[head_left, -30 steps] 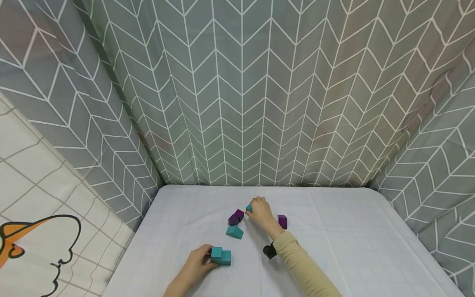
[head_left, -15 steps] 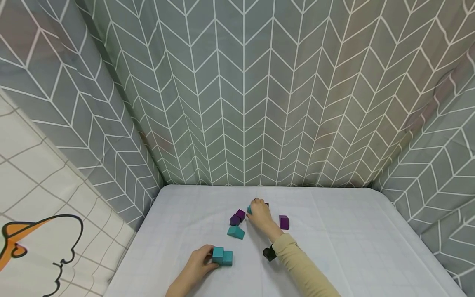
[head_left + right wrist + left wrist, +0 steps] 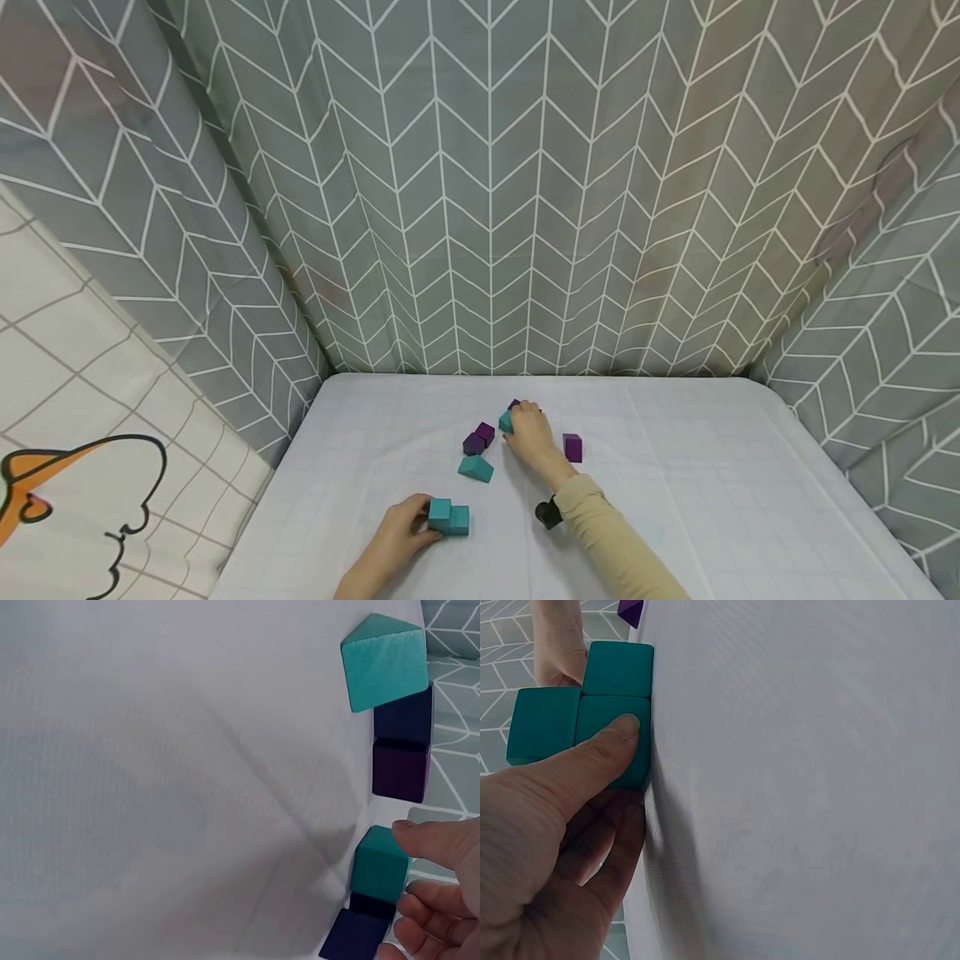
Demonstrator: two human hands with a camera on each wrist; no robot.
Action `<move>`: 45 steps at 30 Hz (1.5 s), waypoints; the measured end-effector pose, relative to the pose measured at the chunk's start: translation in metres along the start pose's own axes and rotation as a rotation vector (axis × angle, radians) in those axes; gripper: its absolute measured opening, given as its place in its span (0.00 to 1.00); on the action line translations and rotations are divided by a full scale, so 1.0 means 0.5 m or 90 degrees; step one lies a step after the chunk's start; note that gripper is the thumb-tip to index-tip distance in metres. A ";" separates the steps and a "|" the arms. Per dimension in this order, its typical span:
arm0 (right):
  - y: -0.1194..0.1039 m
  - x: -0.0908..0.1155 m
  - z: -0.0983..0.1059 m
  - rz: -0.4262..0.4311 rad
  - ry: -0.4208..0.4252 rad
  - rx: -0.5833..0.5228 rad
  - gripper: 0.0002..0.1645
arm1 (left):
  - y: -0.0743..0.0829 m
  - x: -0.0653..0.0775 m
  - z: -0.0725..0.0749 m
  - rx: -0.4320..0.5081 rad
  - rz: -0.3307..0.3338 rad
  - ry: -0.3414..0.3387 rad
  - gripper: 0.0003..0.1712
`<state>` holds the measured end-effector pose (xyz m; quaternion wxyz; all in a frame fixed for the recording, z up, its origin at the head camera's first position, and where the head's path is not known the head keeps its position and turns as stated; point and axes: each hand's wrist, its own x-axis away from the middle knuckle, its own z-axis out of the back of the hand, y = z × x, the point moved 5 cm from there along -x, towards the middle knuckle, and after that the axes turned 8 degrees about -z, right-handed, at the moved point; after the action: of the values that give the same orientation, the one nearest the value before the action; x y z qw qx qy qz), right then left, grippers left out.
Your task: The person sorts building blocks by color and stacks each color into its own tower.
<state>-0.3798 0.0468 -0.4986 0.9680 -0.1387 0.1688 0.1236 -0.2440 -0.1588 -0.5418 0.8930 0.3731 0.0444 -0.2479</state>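
Observation:
My left hand (image 3: 401, 529) holds a cluster of teal cube blocks near the table's front. In the left wrist view the thumb presses the lower teal cube block (image 3: 604, 716), with one teal cube (image 3: 619, 669) above it and another (image 3: 541, 724) beside it. Farther back, my right hand (image 3: 534, 437) pinches a teal block (image 3: 379, 862) between thumb and fingers. A dark purple block (image 3: 356, 934) touches that block, close to the curled fingers. To its left, two purple blocks (image 3: 480, 437) stand together, with a sloped teal block (image 3: 476, 468) in front.
A separate purple block (image 3: 572, 447) stands right of the right hand. The black item (image 3: 548, 512) at the right wrist sits by the beige sleeve (image 3: 611, 533). White cloth covers the table (image 3: 675, 467), and patterned grey curtains (image 3: 487, 208) enclose its back and sides.
The right hand has shifted slightly, so more of the teal block and a dark purple block behind it now show. My left hand stays on its teal cubes.

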 end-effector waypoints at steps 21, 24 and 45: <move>0.010 -0.002 -0.031 -0.032 -0.049 0.028 0.16 | 0.003 -0.003 -0.003 0.019 0.008 -0.002 0.20; 0.007 -0.002 -0.035 -0.027 -0.055 0.023 0.15 | 0.002 -0.002 -0.002 0.021 0.019 -0.006 0.20; 0.009 0.002 -0.045 -0.019 -0.045 -0.030 0.14 | 0.001 0.001 0.002 0.014 0.021 -0.007 0.18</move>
<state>-0.3866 0.0444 -0.5203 0.9716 -0.1592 0.1295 0.1178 -0.2434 -0.1597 -0.5410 0.8931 0.3819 0.0304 -0.2357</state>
